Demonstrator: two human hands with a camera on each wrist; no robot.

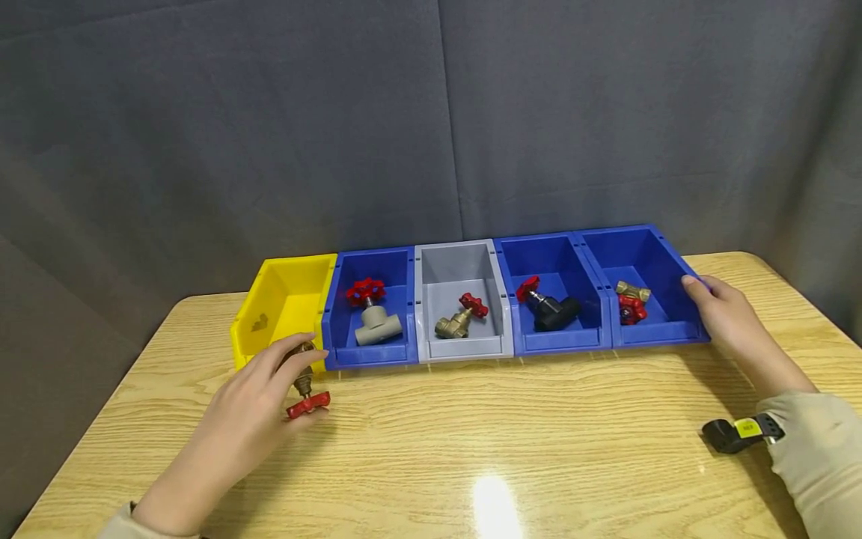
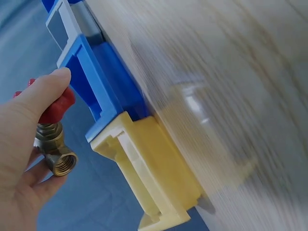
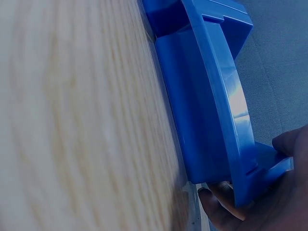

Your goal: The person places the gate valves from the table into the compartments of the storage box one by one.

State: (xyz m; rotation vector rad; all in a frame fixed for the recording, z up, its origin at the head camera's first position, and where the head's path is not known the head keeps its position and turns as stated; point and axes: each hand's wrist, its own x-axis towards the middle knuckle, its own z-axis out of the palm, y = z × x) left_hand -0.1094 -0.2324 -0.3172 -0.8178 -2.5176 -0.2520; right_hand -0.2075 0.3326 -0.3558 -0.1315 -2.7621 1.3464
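My left hand holds a brass valve in front of the yellow bin, with its red handwheel downward in the head view. In the left wrist view the thumb lies along the handwheel, and fingers support the threaded brass body. At the far right, my right hand grips the outer side wall of the end blue bin. Its thumb is on the rim, while fingers reach under the bin's corner in the right wrist view. Inside that bin lies a brass valve with a red handwheel.
Between the end bins stand a blue bin with a grey tee-shaped valve, a grey bin with a brass valve, and another blue bin with a black valve. A dark curtain hangs behind the table.
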